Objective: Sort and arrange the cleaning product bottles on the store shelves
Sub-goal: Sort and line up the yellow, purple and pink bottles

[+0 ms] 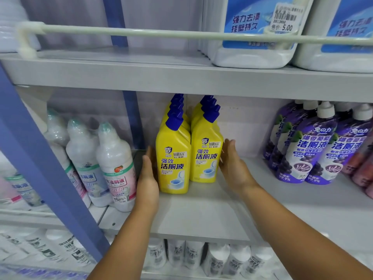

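Where two rows of yellow bottles point(173, 160) stand on the grey shelf point(201, 215), flat-fingered left hand point(148, 178) and right hand point(232, 164) flank them; purple bottles point(314, 146) further right.

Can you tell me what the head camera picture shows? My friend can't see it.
Two open hands, left hand and right hand, bracket two rows of yellow bottles with blue caps on a grey shelf. White bottles stand left, purple bottles right.
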